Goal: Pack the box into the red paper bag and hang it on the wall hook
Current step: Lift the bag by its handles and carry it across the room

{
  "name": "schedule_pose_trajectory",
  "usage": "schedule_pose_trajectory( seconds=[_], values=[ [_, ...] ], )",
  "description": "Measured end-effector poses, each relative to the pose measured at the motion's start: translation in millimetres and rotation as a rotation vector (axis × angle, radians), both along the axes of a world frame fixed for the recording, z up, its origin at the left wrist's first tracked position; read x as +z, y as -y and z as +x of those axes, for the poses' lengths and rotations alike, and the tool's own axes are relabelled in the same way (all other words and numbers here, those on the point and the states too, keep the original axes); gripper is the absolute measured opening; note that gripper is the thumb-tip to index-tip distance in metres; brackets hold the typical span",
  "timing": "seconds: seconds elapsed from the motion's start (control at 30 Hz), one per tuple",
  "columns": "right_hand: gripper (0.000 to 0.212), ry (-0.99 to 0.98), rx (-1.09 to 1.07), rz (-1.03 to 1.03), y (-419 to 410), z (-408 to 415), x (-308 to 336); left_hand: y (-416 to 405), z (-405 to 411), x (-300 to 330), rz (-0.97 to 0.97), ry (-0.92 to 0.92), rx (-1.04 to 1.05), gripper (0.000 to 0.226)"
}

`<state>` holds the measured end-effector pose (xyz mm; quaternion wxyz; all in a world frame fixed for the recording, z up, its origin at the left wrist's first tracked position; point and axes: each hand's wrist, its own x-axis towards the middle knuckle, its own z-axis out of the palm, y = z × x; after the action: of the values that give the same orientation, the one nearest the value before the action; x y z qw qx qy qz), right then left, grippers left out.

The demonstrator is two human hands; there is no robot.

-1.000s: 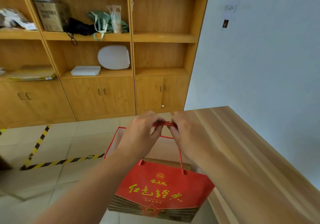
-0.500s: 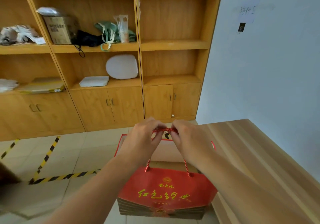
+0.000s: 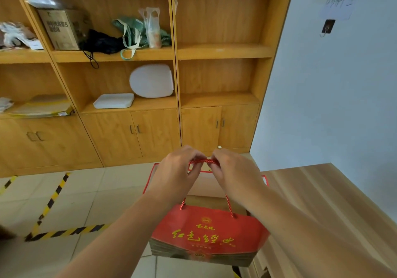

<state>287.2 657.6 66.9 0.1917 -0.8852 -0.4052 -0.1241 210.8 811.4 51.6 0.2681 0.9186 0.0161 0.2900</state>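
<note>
Since a second ago the view swung right and up: wall hook [image 3: 327,28] sat larger and lower in the upper right, counter [image 3: 335,202] edge slid further right, bag rode slightly higher in frame. Both hands kept the same hold.

Left hand [image 3: 175,175] and right hand [image 3: 235,173] were at centre frame, knuckles nearly touching, each grip pinched shut on the red rope handles [image 3: 204,161] bunched between them. Red paper bag [image 3: 209,232] hung below the hands, lower centre, off the floor and just left of the counter edge, mouth open. Brown box [image 3: 212,201] top showed inside the bag, between the two rope ends. Gold characters ran across the bag's near face.

Hook was on the pale wall, upper right, under a handwritten paper note [image 3: 338,5], well apart from the bag. Wooden shelf unit [image 3: 223,51] filled the upper left and centre: cardboard carton [image 3: 62,29], green cloth bag [image 3: 137,33], white oval lid [image 3: 152,81], white flat tray [image 3: 113,101]. Yellow-black tape [image 3: 51,202] marked the tiled floor, lower left.
</note>
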Motion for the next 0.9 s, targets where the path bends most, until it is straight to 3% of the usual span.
schedule_pose_trajectory(
  seconds=[0.37,0.9],
  values=[
    [0.014,-0.076,-0.095,-0.025,-119,113,0,-126,126,-4,0.007,-0.028,-0.066,0.014],
    [0.014,-0.082,-0.01,-0.013,-239,293,-4,-241,294,-7,0.006,-0.058,-0.027,0.013]
  ],
)
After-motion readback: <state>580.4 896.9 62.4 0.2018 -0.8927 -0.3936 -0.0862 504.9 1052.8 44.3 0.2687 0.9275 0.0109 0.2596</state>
